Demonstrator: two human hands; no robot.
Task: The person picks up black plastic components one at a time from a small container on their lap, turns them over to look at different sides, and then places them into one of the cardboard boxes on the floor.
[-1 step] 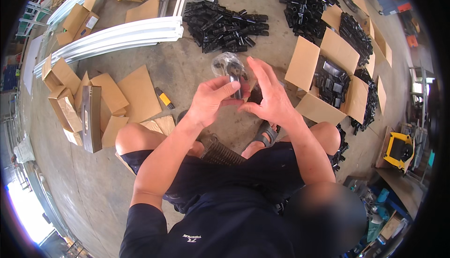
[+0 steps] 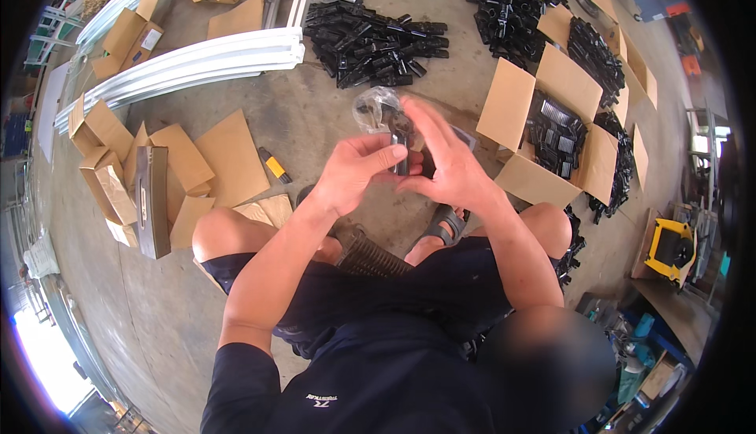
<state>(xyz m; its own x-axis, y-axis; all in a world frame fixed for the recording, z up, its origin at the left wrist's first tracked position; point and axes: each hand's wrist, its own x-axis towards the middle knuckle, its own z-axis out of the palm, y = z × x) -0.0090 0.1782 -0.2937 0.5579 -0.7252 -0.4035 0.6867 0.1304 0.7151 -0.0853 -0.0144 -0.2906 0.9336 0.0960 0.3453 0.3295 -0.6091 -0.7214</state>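
Observation:
My left hand [image 2: 358,168] is closed around a small black part [image 2: 400,144], a dark plastic-looking piece whose exact kind I cannot make out. It stands roughly upright between thumb and fingers, in front of my body. My right hand [image 2: 450,165] is beside the part's right side, with long fingers stretched and slightly blurred by motion. Its fingertips come close to the part's top; whether they touch it I cannot tell. Just beyond the hands lies a clear plastic bag [image 2: 373,109], partly hidden by them.
Ahead lies a heap of black parts [image 2: 370,44], another pile [image 2: 504,16] to its right. An opened carton [image 2: 543,182] at right holds more. Left are white metal profiles [image 2: 197,56], flattened cardboard [image 2: 232,154] and a yellow-black tool [image 2: 275,166]. My sandalled foot [image 2: 441,233] rests below the hands.
My right hand has moved slightly left, and its fingers are now nearer the top of the black part. The left hand keeps its hold.

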